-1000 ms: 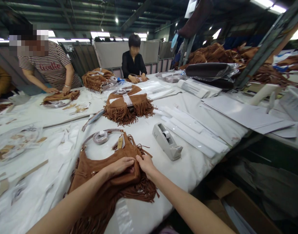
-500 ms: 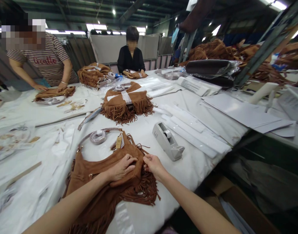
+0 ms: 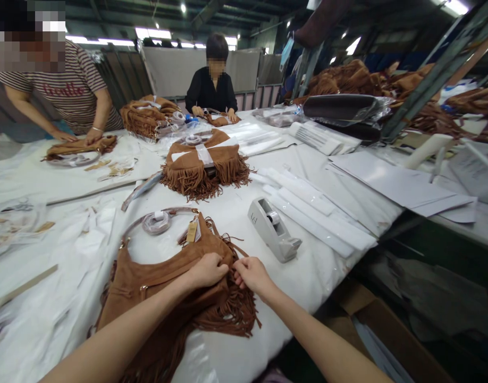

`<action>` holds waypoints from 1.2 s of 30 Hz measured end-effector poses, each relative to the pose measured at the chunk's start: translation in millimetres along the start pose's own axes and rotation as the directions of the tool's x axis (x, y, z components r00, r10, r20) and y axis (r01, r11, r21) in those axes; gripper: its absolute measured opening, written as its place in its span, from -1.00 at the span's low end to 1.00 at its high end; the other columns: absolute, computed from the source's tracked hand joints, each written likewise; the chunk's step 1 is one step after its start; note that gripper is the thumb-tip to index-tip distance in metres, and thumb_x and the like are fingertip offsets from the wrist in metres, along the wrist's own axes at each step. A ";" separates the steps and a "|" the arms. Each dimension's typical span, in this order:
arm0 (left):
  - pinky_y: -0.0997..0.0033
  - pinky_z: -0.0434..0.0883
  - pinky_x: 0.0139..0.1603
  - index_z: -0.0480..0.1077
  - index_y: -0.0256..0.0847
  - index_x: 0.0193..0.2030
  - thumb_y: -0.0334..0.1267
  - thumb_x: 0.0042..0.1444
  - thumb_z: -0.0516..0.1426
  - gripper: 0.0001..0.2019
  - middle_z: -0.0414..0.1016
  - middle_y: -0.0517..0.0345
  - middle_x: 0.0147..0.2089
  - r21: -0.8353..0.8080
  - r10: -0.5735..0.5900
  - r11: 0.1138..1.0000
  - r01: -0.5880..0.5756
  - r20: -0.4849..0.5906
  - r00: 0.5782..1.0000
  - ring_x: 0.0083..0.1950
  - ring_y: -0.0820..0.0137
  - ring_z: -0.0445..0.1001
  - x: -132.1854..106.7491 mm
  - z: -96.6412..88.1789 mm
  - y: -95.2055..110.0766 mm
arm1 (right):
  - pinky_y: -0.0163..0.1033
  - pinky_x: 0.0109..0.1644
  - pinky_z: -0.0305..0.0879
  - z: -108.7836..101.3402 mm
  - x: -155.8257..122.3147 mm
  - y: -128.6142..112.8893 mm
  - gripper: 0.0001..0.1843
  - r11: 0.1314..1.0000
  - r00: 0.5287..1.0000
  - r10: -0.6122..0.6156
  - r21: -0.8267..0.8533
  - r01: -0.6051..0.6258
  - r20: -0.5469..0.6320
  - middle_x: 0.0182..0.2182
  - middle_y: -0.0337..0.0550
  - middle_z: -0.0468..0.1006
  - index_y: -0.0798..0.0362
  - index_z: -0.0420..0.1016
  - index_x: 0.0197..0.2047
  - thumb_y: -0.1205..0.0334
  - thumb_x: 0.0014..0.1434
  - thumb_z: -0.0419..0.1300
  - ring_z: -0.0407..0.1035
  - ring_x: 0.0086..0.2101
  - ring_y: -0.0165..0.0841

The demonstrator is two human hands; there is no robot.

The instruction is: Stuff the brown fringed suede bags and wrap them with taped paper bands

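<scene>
A brown fringed handbag (image 3: 164,284) lies flat on the table in front of me, its curved strap pointing away and a tan tag (image 3: 192,231) hanging near the strap's right end. My left hand (image 3: 210,270) is closed at the bag's right side, its fingertips pinching the edge where the fringe begins. Close beside it, my right hand (image 3: 252,274) is pinched on strands of the fringe (image 3: 238,314). The exact strands between my fingers are partly hidden. A coil of wrapped strap (image 3: 156,222) rests inside the handle's loop.
A grey tape dispenser (image 3: 274,229) stands right of the bag, beside white plastic strips (image 3: 319,213). Beyond lies a stack of fringed bags (image 3: 206,165). Two co-workers handle bags across the table. An open cardboard box (image 3: 395,330) sits below the table's right edge.
My left hand has shifted right and its fingers have closed at the bag's edge, near my right hand. My right hand stays at the fringe. The whole view has shifted slightly.
</scene>
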State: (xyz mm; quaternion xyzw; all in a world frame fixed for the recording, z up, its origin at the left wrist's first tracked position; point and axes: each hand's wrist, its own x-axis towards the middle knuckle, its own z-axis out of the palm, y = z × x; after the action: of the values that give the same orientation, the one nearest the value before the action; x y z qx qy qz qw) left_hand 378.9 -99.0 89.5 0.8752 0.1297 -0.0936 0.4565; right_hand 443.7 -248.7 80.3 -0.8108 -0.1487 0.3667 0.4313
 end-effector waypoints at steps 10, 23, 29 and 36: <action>0.47 0.20 -0.43 0.27 -0.25 -0.52 0.00 0.06 -0.03 -0.66 0.27 0.23 -0.52 -0.362 -0.011 0.931 0.050 0.108 0.994 -0.45 0.46 0.19 -13.7 -4.6 -19.6 | -0.42 -0.69 0.09 -1.3 14.3 -14.1 -0.47 0.996 0.957 0.080 0.011 -0.087 0.278 -0.78 -0.23 0.35 0.11 0.34 -0.67 -0.13 0.10 0.20 0.17 -0.75 -0.51; 0.45 0.32 -0.31 0.36 -0.26 -0.35 -0.11 0.04 0.00 -0.74 0.40 0.15 -0.41 -0.563 0.018 0.812 0.154 0.288 0.958 -0.40 0.44 0.34 -18.5 -17.1 -30.0 | -0.42 -0.71 -0.13 9.8 20.2 -12.3 -0.70 0.991 0.969 0.037 0.116 -0.067 0.243 -0.77 -0.37 0.27 0.06 0.22 -0.61 0.19 0.10 0.11 0.02 -0.76 -0.56; 0.49 0.28 -0.31 0.36 -0.25 -0.30 -0.04 0.11 0.09 -0.72 0.35 0.23 -0.41 -0.506 0.118 0.863 -0.007 0.187 0.975 -0.37 0.46 0.30 -17.0 -16.0 -42.7 | -0.37 -0.66 -0.13 14.7 20.1 -19.8 -0.82 0.999 0.983 0.011 0.045 -0.020 0.184 -0.77 -0.38 0.25 0.04 0.24 -0.62 0.29 -0.01 0.03 -0.01 -0.75 -0.53; 0.37 0.29 -0.05 0.31 -0.16 0.16 -0.14 0.28 -0.08 -0.62 0.32 0.07 -0.19 -0.001 0.409 0.912 -0.409 0.030 0.912 -0.15 0.36 0.30 -16.2 -4.4 -68.6 | -0.31 -0.56 -0.23 -6.6 14.7 -5.4 -0.64 0.976 0.996 -0.077 -0.208 0.064 -0.054 -0.81 -0.39 0.00 0.03 0.07 -0.80 0.29 -0.06 0.07 -0.07 -0.67 -0.52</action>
State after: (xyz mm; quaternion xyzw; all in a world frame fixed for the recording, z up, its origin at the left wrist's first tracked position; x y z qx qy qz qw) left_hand 342.3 -60.0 43.4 0.8826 -0.0634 -0.0095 0.4657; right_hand 459.1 -241.2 80.2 -0.8563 -0.2011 0.3084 0.3623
